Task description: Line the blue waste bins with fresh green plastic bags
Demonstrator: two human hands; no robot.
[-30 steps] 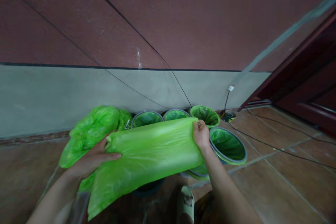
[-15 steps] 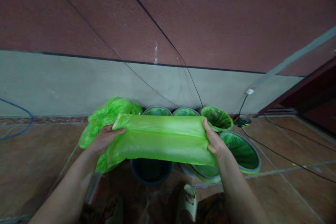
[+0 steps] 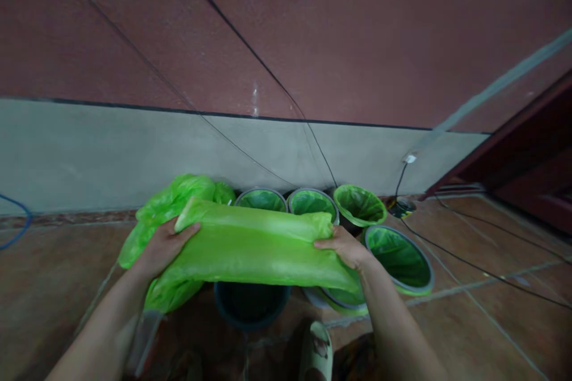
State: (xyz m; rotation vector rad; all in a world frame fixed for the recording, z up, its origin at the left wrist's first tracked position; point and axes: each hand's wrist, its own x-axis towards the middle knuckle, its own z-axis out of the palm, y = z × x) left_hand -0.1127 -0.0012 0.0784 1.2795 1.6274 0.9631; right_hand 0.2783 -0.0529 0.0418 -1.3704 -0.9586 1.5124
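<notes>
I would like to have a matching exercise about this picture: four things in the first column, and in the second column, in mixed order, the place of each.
Things
1. Green bag
2. Blue cord
3. White plug
4. Dark tub

Places
A. On the pale lower part of the wall, toward the right
B. On the floor, partly hidden behind the thing being held
C. Held between the left hand and the right hand
D. At the left edge of the view

Right pairs: 1-C, 2-D, 3-A, 4-B
</notes>
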